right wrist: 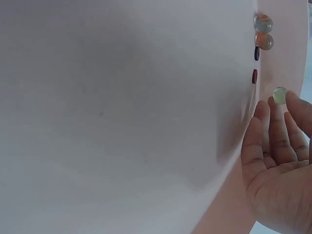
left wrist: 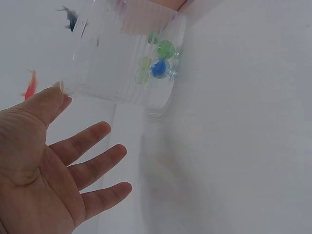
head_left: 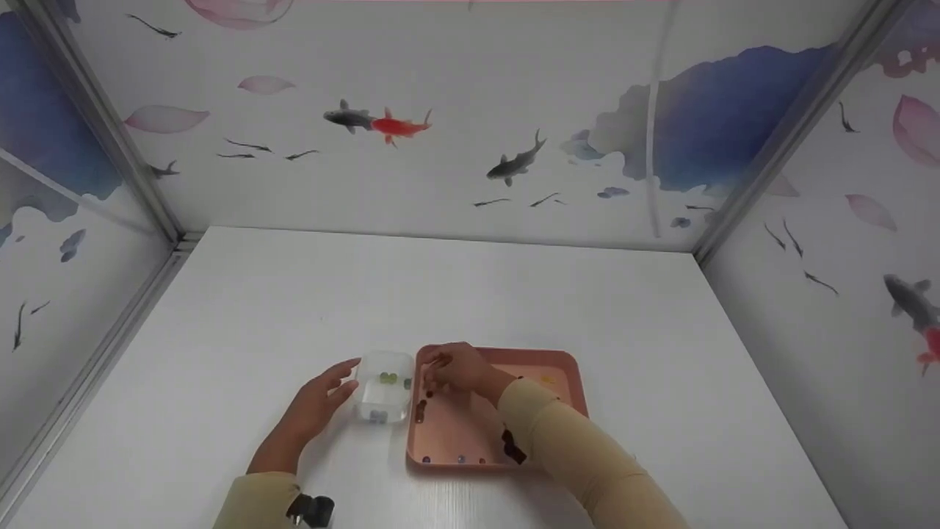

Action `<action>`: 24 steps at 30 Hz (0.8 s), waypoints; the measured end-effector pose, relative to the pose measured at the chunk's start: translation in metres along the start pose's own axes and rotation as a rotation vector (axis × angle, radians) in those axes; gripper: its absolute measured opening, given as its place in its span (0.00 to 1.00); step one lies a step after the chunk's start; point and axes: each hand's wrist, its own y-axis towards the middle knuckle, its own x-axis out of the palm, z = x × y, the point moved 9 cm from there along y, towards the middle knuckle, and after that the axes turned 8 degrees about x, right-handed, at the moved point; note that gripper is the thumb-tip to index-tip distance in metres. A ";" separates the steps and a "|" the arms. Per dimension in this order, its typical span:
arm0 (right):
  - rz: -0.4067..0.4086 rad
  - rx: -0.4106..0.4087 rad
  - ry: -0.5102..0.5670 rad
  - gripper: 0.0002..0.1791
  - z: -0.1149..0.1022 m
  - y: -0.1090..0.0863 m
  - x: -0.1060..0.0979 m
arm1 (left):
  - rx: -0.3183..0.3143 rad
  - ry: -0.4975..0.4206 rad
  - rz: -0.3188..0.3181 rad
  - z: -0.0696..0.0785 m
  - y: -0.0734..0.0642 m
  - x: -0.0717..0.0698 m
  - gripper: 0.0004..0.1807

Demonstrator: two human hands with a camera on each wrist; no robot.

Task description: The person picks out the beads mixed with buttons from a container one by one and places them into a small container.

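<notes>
A glass marble [right wrist: 280, 95], clear with pale green, is pinched between thumb and fingertips of my right hand [head_left: 457, 367]. That hand is over the left side of the pink tray [head_left: 477, 433]. Beside the tray's left edge stands a clear plastic box [head_left: 383, 404]. Several marbles lie in it, among them a blue marble [left wrist: 160, 68] and a green marble [left wrist: 165, 49]. My left hand [head_left: 314, 405] is at the box's left side, fingers spread and thumb tip right at the rim.
Two orange-streaked marbles [right wrist: 264, 41] lie against the tray wall, near a dark disc [right wrist: 257, 53] and a red disc [right wrist: 254, 76]. Small pieces [head_left: 461, 459] sit along the tray's front edge, and a yellow piece [head_left: 548, 380] at its right. Printed walls enclose the white table [head_left: 294, 294].
</notes>
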 end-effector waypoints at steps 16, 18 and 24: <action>0.037 0.018 0.114 0.11 -0.002 -0.002 -0.016 | -0.013 -0.019 0.002 -0.001 0.001 0.001 0.26; 0.026 0.010 0.149 0.11 -0.003 -0.003 -0.016 | -0.012 -0.022 0.004 -0.001 0.000 0.001 0.26; -0.005 0.000 0.223 0.14 -0.007 -0.006 -0.018 | -0.024 -0.023 0.002 -0.003 0.000 0.001 0.26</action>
